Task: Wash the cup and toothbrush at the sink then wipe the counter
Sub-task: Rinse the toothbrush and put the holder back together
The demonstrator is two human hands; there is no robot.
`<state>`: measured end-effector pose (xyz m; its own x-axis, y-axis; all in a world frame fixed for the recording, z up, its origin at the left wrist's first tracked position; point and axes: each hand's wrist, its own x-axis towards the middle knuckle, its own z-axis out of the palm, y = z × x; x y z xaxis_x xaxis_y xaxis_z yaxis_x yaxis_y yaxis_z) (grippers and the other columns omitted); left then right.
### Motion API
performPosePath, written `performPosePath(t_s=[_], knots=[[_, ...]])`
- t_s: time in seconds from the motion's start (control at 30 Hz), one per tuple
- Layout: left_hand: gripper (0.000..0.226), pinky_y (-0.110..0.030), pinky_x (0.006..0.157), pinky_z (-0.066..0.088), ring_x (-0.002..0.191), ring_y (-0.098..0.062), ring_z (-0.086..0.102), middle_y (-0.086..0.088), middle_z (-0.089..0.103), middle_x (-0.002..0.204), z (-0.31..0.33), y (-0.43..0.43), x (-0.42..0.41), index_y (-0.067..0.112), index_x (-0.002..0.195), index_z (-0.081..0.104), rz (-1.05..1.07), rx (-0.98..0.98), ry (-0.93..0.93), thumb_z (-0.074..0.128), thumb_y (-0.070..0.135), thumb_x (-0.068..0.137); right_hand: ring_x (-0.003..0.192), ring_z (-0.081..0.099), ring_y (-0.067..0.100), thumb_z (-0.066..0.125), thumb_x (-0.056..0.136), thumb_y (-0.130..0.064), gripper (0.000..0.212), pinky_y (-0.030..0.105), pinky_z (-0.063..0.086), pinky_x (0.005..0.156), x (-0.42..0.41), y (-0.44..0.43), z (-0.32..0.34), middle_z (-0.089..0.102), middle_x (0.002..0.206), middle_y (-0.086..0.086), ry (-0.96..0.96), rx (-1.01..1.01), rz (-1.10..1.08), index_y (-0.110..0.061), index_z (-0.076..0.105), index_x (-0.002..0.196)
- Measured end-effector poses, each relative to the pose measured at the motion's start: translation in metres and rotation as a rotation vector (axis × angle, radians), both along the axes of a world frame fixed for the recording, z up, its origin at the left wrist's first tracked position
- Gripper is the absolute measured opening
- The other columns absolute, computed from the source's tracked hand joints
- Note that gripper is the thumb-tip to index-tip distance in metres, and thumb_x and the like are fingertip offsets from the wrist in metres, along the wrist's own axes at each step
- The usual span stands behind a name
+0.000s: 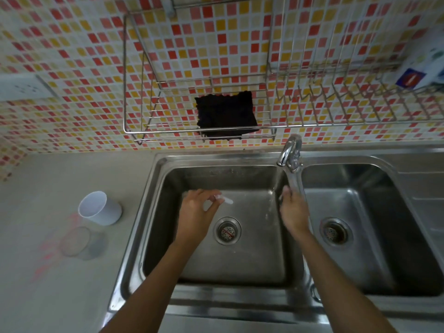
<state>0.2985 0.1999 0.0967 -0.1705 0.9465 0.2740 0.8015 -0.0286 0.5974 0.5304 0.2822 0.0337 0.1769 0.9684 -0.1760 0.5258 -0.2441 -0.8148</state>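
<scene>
My left hand point(195, 213) hovers over the left sink basin point(240, 255) and pinches a thin, pale toothbrush point(225, 200), whose end sticks out to the right of my fingers. My right hand point(293, 210) is near the basin's right wall, under the chrome tap point(289, 152), with fingers loosely curled; a dark bit shows at the fingertips and I cannot tell what it is. A white cup point(99, 208) stands upright on the grey counter point(60, 284), left of the sink. A black cloth point(227, 115) lies on the wire rack point(199, 131) above the sink.
A second basin point(360, 236) lies to the right of the tap. A clear round lid or dish point(75, 241) rests on the counter in front of the cup. A wall socket point(22, 87) sits at the left, and a white and blue packet point(422, 68) on the dish rack at the right.
</scene>
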Motion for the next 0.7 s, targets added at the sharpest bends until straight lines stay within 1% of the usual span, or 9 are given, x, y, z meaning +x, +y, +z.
performPosePath(t_s=[0.07,0.17,0.3,0.4,0.43,0.5,0.53,0.63,0.7], knots=[[0.011,-0.015,0.080,0.047,0.083,-0.005,0.060,0.005,0.070,0.091,-0.007,-0.007,0.000,0.017,0.096,0.074,-0.007,-0.056,-0.009,0.073,0.020,0.085,0.073,0.061,0.029,0.027,0.103,-0.038,0.047,0.032,0.043,0.065,-0.014,-0.021,-0.011,0.067,0.084,0.018,-0.150,-0.103,0.117,-0.007,0.060,0.089],[0.010,-0.014,0.078,0.047,0.080,-0.004,0.063,0.008,0.069,0.089,-0.006,-0.010,-0.003,0.016,0.093,0.075,-0.023,-0.043,-0.028,0.074,0.018,0.083,0.065,0.062,0.025,0.026,0.102,-0.040,0.045,0.034,0.049,0.060,-0.029,-0.032,0.012,0.066,0.077,0.012,-0.110,-0.014,0.095,-0.010,0.056,0.088],[0.008,-0.017,0.074,0.048,0.075,0.004,0.054,0.005,0.071,0.084,0.006,-0.011,-0.011,0.016,0.087,0.077,-0.064,0.028,0.009,0.077,0.013,0.079,0.089,0.063,0.035,0.028,0.103,-0.033,0.041,0.035,0.044,0.072,-0.045,-0.039,0.030,0.065,0.094,0.019,-0.148,0.010,0.134,-0.005,0.056,0.097],[0.007,-0.016,0.076,0.046,0.075,0.005,0.053,0.010,0.068,0.082,0.015,-0.012,-0.021,0.017,0.088,0.076,-0.073,0.078,0.027,0.076,0.014,0.081,0.088,0.062,0.036,0.032,0.102,-0.035,0.032,0.035,0.043,0.071,-0.053,-0.040,0.044,0.065,0.090,0.018,-0.070,0.049,0.102,-0.011,0.052,0.098],[0.007,-0.018,0.076,0.047,0.075,0.001,0.056,0.008,0.069,0.083,0.017,-0.014,-0.026,0.017,0.089,0.076,-0.074,0.082,0.036,0.076,0.015,0.082,0.088,0.061,0.036,0.034,0.101,-0.035,0.027,0.037,0.043,0.072,-0.057,-0.041,0.055,0.063,0.087,0.015,-0.047,0.029,0.120,-0.013,0.050,0.098],[0.008,-0.020,0.074,0.050,0.076,-0.008,0.061,0.002,0.071,0.084,0.023,-0.017,-0.038,0.017,0.091,0.076,-0.053,0.060,0.021,0.074,0.018,0.083,0.090,0.060,0.032,0.032,0.098,-0.035,0.024,0.041,0.045,0.078,-0.070,-0.043,0.082,0.059,0.086,0.004,0.001,0.008,0.208,-0.019,0.050,0.099],[0.009,-0.019,0.073,0.049,0.077,-0.009,0.062,0.001,0.070,0.085,0.027,-0.018,-0.043,0.017,0.093,0.075,-0.034,0.047,-0.005,0.073,0.019,0.084,0.090,0.060,0.026,0.029,0.097,-0.037,0.027,0.042,0.047,0.080,-0.078,-0.044,0.097,0.059,0.089,-0.002,0.032,0.012,0.245,-0.023,0.053,0.098],[0.012,-0.009,0.074,0.044,0.083,-0.005,0.058,0.006,0.068,0.092,0.045,-0.021,-0.064,0.017,0.097,0.075,0.008,0.023,-0.078,0.070,0.019,0.087,0.082,0.059,0.011,0.023,0.100,-0.030,0.036,0.034,0.048,0.075,-0.106,-0.048,0.158,0.059,0.091,-0.006,0.125,0.141,0.333,-0.030,0.058,0.100],[0.012,-0.004,0.073,0.038,0.083,-0.002,0.059,0.008,0.068,0.094,0.059,-0.021,-0.079,0.017,0.099,0.074,0.000,0.016,-0.079,0.068,0.019,0.088,0.085,0.056,0.010,0.022,0.102,-0.027,0.040,0.029,0.043,0.076,-0.126,-0.044,0.200,0.059,0.095,-0.007,0.182,0.245,0.387,-0.030,0.058,0.118]])
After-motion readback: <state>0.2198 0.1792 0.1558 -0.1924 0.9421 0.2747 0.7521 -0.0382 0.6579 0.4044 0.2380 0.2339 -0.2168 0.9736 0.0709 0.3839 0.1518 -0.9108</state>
